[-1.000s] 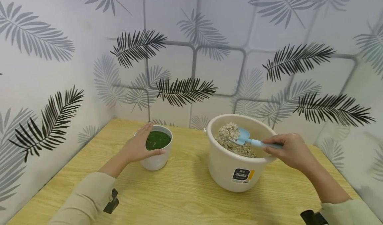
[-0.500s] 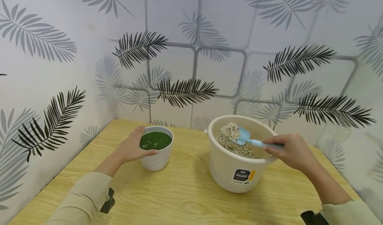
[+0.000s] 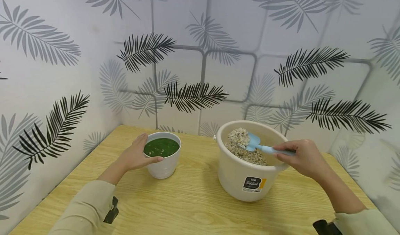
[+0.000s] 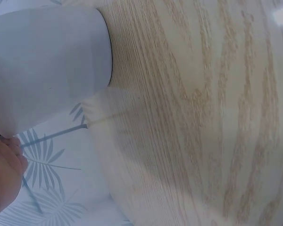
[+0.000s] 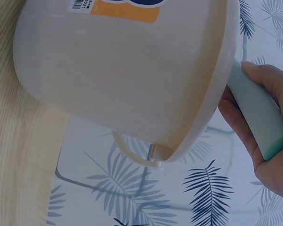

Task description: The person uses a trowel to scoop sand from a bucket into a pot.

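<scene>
My left hand (image 3: 132, 157) is wrapped round the left side of a white pot (image 3: 165, 167), its thumb along the front near the rim and its fingers at the back. In the left wrist view, curled fingers (image 4: 9, 157) meet the pot's rim. Deep green material with a few pale grains fills the pot (image 4: 52, 56). My right hand (image 3: 301, 155) grips the handle of a light blue toy shovel (image 3: 254, 142). Its scoop carries a heap of pale grains (image 3: 240, 136) inside a large cream bucket (image 3: 250, 179), just above the grains lying there. In the right wrist view my hand (image 5: 269, 117) grips the handle.
Both containers stand upright on a wood-grain table (image 3: 187, 207), the pot left of the bucket with a gap between. A bucket handle (image 5: 134, 153) hangs at its side. Leaf-patterned walls (image 3: 200, 72) border the table behind and at the sides.
My left hand has shifted left and down from partly over the pot to its left side, uncovering more of the green contents. My right hand and the shovel have stayed in place.
</scene>
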Tool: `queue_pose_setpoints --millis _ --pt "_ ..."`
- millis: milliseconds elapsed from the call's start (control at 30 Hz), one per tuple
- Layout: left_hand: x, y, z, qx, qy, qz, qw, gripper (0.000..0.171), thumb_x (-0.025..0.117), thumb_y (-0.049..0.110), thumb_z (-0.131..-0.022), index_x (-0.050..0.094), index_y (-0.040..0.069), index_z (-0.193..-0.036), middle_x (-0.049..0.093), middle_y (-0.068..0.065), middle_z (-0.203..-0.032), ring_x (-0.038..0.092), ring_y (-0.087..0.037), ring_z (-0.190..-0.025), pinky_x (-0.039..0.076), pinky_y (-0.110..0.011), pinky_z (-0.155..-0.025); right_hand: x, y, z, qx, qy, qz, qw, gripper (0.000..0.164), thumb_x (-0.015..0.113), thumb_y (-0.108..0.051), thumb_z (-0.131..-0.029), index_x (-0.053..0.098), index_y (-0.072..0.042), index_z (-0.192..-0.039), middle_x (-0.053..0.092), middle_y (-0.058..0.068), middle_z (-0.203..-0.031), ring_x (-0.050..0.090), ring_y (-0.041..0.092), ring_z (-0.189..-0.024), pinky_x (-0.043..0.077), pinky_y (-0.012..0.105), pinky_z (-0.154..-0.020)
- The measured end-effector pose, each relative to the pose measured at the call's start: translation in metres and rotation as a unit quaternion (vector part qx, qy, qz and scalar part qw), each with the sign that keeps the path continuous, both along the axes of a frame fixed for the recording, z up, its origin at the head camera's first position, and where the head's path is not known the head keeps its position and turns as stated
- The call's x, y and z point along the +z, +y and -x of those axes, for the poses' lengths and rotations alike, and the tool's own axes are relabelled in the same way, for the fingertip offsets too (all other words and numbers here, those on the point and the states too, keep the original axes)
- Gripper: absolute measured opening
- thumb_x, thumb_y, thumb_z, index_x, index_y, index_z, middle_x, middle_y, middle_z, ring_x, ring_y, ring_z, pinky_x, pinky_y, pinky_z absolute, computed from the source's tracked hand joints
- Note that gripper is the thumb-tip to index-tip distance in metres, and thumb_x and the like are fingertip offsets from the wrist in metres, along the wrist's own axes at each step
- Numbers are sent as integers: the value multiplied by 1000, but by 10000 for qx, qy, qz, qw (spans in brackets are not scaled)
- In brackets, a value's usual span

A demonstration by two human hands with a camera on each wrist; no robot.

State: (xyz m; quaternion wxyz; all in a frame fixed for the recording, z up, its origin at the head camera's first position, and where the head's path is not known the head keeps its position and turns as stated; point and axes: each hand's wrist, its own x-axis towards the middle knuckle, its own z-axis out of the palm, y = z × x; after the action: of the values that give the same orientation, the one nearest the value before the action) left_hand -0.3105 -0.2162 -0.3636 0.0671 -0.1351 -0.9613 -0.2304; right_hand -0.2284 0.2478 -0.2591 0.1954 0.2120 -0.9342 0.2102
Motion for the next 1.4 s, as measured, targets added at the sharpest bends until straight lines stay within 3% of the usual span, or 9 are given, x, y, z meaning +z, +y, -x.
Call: queue_pose_setpoints --millis 800,1400 --pt "0 -5 -3 52 -32 17 10000 117 63 64 -73 10 -13 -143 15 -33 -149 15 -50 -137 28 -63 -105 4 -10 -1 170 204 72 9996 16 74 -8 -76 74 -1 -90 72 16 -83 54 -4 -60 47 19 -50" --pt "-1 -4 -3 86 -59 139 9998 115 60 67 -74 11 -11 -144 16 -31 -150 16 -48 -137 29 -62 -104 10 -32 1 364 330 80 9988 15 74 -7 -76 75 -3 -90 73 11 -79 61 4 -62 49 19 -52"
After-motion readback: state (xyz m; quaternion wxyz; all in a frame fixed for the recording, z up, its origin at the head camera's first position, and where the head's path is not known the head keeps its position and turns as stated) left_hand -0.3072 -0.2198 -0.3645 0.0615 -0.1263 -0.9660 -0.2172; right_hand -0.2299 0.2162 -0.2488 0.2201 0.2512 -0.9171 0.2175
